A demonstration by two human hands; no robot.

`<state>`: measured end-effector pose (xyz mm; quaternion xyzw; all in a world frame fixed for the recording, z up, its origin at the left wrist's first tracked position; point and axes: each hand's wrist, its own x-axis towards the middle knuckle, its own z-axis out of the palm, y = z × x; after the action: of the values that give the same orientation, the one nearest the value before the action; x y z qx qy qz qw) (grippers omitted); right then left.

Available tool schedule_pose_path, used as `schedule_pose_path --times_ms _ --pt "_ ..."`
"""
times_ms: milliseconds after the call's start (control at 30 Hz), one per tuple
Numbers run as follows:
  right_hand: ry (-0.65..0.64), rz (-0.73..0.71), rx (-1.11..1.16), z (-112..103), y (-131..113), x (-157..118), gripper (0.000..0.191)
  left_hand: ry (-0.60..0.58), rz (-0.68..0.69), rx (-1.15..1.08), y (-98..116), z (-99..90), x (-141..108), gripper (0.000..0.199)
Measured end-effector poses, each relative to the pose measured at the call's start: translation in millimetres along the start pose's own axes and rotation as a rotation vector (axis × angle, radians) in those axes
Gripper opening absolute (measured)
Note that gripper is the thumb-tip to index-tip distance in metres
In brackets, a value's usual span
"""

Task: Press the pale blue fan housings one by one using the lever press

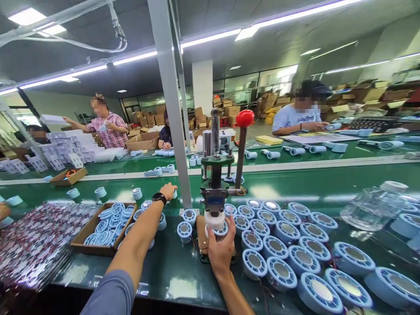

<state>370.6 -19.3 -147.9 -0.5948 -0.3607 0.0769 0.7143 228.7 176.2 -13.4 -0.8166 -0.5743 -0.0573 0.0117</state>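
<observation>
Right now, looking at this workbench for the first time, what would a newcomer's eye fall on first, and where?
Probably the bright red knob, atop the lever of the hand press just right of centre. Next come the pale blue round parts crowded to the press's right, many with silvery centres. Below the press's white head, the right hand holds a similar round part.
</observation>
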Motion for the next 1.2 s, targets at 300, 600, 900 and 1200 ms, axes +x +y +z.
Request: schedule_pose_path --times_ms 300,600,900,1200 --pt "-0.958 -0.821 -0.212 9.8 -28.5 -68.5 0.047 0.018 -0.131 0.09 -6.7 -42.7 -113.3 0.03" --pt "-0.962 -0.879 -0.45 79.5 -23.4 -5.3 0.047 -0.152 -0.327 -0.069 0.4 -4.7 -261.9 0.024" --pt "-0.917 -0.699 -0.197 37.9 -40.1 -69.9 0.039 0.246 -0.351 -0.341 -54.8 -2.5 -253.7 0.03" --pt "-0.965 -0.634 0.053 22.2 -33.3 -80.2 0.039 0.119 -0.482 -0.285 -196.7 -45.4 -215.9 0.025"
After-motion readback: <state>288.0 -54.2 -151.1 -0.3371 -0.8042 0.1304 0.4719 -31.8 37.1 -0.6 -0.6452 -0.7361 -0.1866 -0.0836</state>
